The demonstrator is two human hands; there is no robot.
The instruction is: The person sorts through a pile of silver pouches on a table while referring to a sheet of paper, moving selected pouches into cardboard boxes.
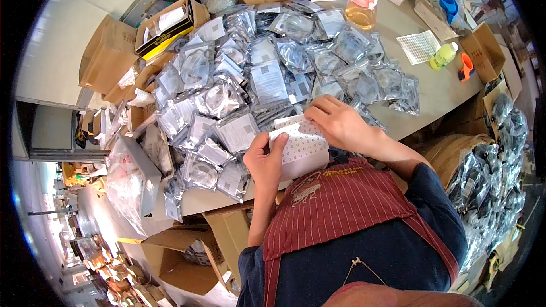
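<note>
A white sheet of small round labels [304, 150], each with a tiny dark mark, is held in front of my apron at the table's near edge. My left hand [265, 160] pinches its left side, thumb on top. At the upper right edge, the fingers of my right hand [335, 120] are closed on the same sheet. Another strip of label paper shows behind its top edge. Just beyond lies a broad heap of clear plastic packets [268, 82], many with coiled cables and white printed slips inside.
A pink-lidded bottle of amber liquid [360, 14], a yellow-green bottle [443, 56], an orange-handled tool [466, 67] and another label sheet [418, 47] stand or lie at the right. Cartons [105, 57] line the left. Below the table sits an open box [170, 261]; bagged parts [495, 165] fill the right side.
</note>
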